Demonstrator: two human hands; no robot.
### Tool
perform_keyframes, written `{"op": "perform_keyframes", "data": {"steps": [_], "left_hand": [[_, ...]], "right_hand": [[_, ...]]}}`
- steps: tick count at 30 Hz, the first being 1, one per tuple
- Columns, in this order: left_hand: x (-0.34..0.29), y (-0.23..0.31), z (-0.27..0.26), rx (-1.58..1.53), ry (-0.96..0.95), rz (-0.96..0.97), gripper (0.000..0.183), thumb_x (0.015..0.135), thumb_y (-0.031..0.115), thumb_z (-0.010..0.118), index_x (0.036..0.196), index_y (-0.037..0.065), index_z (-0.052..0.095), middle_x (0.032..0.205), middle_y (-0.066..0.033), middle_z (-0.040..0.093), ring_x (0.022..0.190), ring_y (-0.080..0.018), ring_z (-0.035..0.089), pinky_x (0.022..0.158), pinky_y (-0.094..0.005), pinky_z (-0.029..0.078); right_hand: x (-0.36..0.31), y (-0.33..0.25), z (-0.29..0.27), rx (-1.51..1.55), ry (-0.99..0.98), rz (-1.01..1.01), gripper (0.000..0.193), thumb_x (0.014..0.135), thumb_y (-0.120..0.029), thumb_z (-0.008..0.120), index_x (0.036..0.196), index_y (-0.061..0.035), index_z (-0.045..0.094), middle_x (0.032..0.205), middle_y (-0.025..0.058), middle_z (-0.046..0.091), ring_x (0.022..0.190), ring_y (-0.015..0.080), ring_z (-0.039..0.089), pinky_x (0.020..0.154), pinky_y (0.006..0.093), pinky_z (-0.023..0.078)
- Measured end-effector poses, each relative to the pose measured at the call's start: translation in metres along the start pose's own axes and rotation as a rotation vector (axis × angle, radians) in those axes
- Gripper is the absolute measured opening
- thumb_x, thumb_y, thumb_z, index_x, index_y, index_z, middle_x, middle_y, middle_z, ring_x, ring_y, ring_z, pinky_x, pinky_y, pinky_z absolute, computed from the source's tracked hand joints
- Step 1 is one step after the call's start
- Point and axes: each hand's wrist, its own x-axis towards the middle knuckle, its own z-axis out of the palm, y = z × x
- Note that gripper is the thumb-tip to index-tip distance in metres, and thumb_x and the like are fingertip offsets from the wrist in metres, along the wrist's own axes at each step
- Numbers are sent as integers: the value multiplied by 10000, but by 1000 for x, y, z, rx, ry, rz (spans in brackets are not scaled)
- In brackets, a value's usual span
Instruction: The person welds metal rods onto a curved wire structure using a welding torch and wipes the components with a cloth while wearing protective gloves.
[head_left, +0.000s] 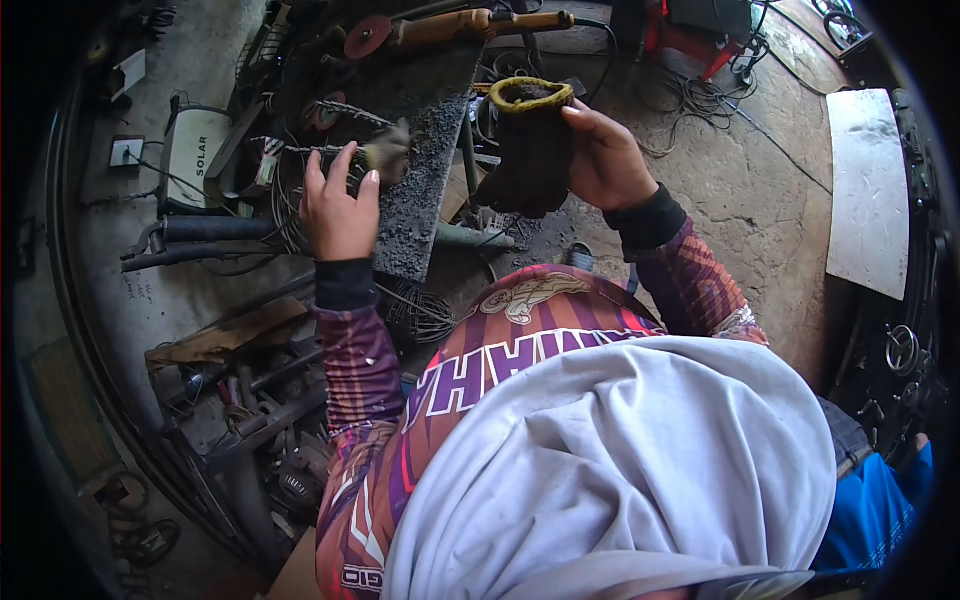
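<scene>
My right hand (605, 155) grips a dark, dirty work glove (530, 160) by its yellow cuff, thumb at the rim. The cuff's opening faces up, and the glove's body hangs below it. Over the left part of the dark metal worktable (440, 120), my left hand (340, 205) is empty with its fingers spread. Just past its fingertips is a crumpled grey-brown piece (392, 152) with a yellowish edge, perhaps a second glove.
An angle grinder (450, 30) with a red disc lies at the table's far end. Dark grit covers the tabletop. A red machine (690, 40) and tangled cables (700, 100) are on the floor at far right. A metal sheet (868, 190) stands right; scrap metal (260, 400) lies lower left.
</scene>
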Motion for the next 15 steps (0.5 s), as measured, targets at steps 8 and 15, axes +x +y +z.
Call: {"op": "perform_keyframes", "data": {"steps": [8,15], "left_hand": [[-6,74,-12,-1282,-636,-335,292,1030,169,605,1244,-29,594,1003,-43,680,944,-70,608,828,-260,511],[-30,24,5,-2013,-669,-637,231,1065,123,497,1239,-22,544,1089,-89,689,987,-125,675,879,-267,546]], "right_hand": [[1,12,32,-824,-200,102,369,990,-186,661,1288,25,609,1166,74,686,1074,96,600,953,279,488],[2,20,4,-931,173,-112,426,1068,-387,510,1105,-1,686,896,31,665,783,86,571,723,242,472]]}}
